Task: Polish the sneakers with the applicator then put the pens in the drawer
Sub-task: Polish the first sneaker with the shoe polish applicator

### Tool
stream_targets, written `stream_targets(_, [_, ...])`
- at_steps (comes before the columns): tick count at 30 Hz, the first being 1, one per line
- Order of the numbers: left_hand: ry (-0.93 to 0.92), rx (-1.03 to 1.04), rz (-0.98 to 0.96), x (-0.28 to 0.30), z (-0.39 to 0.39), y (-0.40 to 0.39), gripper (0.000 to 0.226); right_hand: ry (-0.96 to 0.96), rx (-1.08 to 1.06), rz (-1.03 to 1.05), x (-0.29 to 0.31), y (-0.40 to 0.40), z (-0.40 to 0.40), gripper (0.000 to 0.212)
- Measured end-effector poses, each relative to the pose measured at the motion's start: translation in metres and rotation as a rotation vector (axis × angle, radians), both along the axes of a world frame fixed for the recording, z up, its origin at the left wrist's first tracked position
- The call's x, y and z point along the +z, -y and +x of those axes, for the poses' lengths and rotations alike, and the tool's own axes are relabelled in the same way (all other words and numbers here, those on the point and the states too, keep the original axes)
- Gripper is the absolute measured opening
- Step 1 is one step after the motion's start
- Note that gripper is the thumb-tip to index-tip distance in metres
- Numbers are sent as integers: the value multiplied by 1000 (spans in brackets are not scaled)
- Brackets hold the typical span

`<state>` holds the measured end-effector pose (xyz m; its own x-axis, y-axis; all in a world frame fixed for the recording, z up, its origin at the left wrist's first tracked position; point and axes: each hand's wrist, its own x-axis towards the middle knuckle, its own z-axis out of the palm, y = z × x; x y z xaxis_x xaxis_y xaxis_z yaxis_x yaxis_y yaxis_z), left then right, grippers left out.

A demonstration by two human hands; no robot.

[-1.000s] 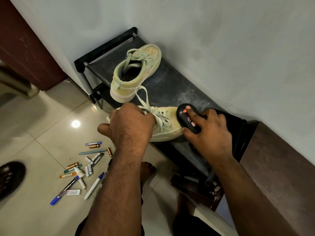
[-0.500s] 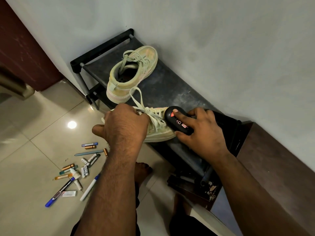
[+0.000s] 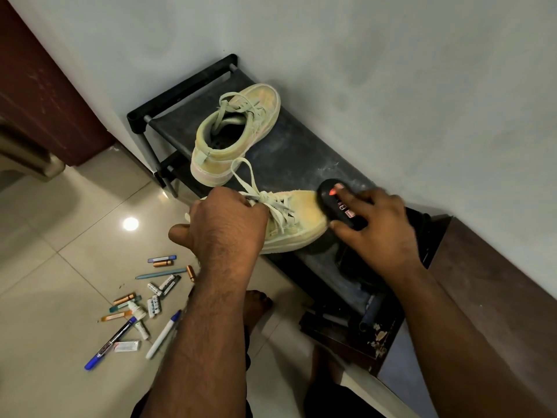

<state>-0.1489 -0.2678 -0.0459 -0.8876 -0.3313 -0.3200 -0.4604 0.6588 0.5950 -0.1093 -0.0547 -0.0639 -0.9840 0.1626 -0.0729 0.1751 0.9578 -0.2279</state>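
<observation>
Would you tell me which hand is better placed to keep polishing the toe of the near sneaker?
The right hand. It grips the black applicator, pressed against the near sneaker's toe. The left hand is busy holding that sneaker at the laces, steadying it on the rack.

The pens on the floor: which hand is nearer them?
Left. The left hand grips the near sneaker just above the pens; the right hand holds the applicator at its toe, farther away.
</observation>
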Motion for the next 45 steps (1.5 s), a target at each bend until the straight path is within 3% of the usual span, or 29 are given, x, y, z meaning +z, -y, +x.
stream_targets(3, [0, 8, -7, -1, 0, 0, 22, -90, -72, -18, 6, -12, -2, 62])
stream_targets(8, [-13, 24, 82, -5, -3, 3, 18, -13, 216, -9, -3, 7, 7, 63])
stream_targets(14, [-10, 27, 78, -3, -3, 3, 18, -131, 13, -13, -5, -26, 2, 63])
stream_targets(20, [-23, 53, 172, -6, -3, 5, 17, -78, 302, -116, -15, -2, 12, 64])
stream_targets(25, [-10, 62, 171, -4, -2, 4, 18, -155, 156, -102, -15, -48, -6, 69])
stream_targets(30, [-14, 85, 162, -4, -4, 3, 19, -150, 86, -307, -2, 15, 22, 76])
stream_targets(34, [-10, 66, 159, -3, -2, 3, 19, -156, -224, -447, -20, 51, 35, 79])
stream_targets(40, [-3, 51, 158, -3, 0, 2, 21, -225, -657, -583, -32, 36, -13, 92])
stream_targets(45, [16, 76, 109, 5, 1, 1, 26, -221, -634, -590, -9, 21, -55, 68])
